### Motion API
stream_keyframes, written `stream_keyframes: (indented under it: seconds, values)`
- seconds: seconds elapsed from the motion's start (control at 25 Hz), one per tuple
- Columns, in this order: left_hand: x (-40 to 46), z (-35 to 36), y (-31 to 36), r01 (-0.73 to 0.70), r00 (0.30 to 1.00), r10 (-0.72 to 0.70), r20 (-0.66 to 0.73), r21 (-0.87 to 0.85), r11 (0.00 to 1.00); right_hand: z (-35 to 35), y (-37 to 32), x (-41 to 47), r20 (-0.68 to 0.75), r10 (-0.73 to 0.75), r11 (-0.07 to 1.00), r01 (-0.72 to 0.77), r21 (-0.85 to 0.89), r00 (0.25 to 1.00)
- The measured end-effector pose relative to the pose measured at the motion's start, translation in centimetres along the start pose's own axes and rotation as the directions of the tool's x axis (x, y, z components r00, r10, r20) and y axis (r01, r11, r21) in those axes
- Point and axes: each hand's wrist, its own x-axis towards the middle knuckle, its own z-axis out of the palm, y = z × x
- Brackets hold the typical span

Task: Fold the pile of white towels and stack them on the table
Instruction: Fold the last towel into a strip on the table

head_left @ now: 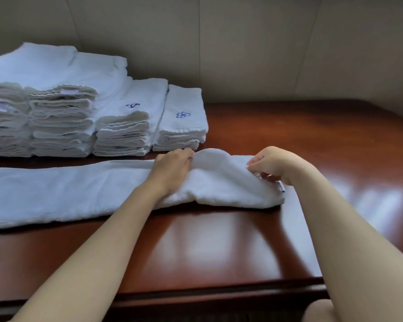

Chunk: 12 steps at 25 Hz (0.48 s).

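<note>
At frame centre, the left hand (pixel 172 169) and right hand (pixel 271 165) pinch the long white terry towel's (pixel 68 189) right end in curled fingers (pixel 254 164), lifting it for folding leftward over the glossy reddish-brown tabletop (pixel 219 247); folded white towel stacks (pixel 126 126) wait upper left.

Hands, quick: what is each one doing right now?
Left hand: grips the towel at its fold.
Right hand: pinches the towel's right end.
</note>
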Motion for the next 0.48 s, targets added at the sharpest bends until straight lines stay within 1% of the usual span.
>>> stream_keyframes:
  seconds: [0.08,0.12,0.16,0.2,0.28,0.32,0.36,0.48]
  values:
    - [0.6,-0.7,-0.1,-0.033,0.999,0.033,-0.025,-0.011,0.999,-1.1,0.5,0.7,-0.087,-0.006,0.985,0.021,0.172,0.996]
    - [1.2,-1.0,-0.1,-0.04,0.999,0.04,-0.029,-0.009,0.999,-1.6,0.7,1.1,-0.157,0.004,0.961,0.04,0.274,0.988]
    - [1.9,-1.2,-0.1,-0.044,0.999,0.044,-0.01,-0.002,0.999,-1.9,0.8,1.5,-0.229,0.021,0.941,0.058,0.333,0.973]
    - [2.5,-1.2,0.0,-0.05,0.998,0.05,0.032,0.011,0.999,-1.8,1.0,2.0,-0.295,0.026,0.943,0.075,0.325,0.955]
    - [3.4,-0.6,0.0,-0.072,0.988,0.065,0.14,0.049,0.996,-0.7,1.8,3.0,-0.372,-0.013,0.983,0.081,0.167,0.928]
    - [3.5,-0.1,-0.1,-0.075,0.984,0.063,0.168,0.063,0.995,0.1,2.2,3.3,-0.4,-0.044,0.992,0.087,0.089,0.915]
    - [3.3,0.4,-0.2,-0.065,0.985,0.054,0.163,0.061,0.996,0.8,2.6,3.6,-0.423,-0.075,0.994,0.104,0.046,0.903]
    - [2.6,1.2,-0.6,-0.035,0.999,0.035,0.035,-0.004,0.999,1.6,3.5,3.8,-0.484,-0.125,0.983,0.173,0.056,0.866]
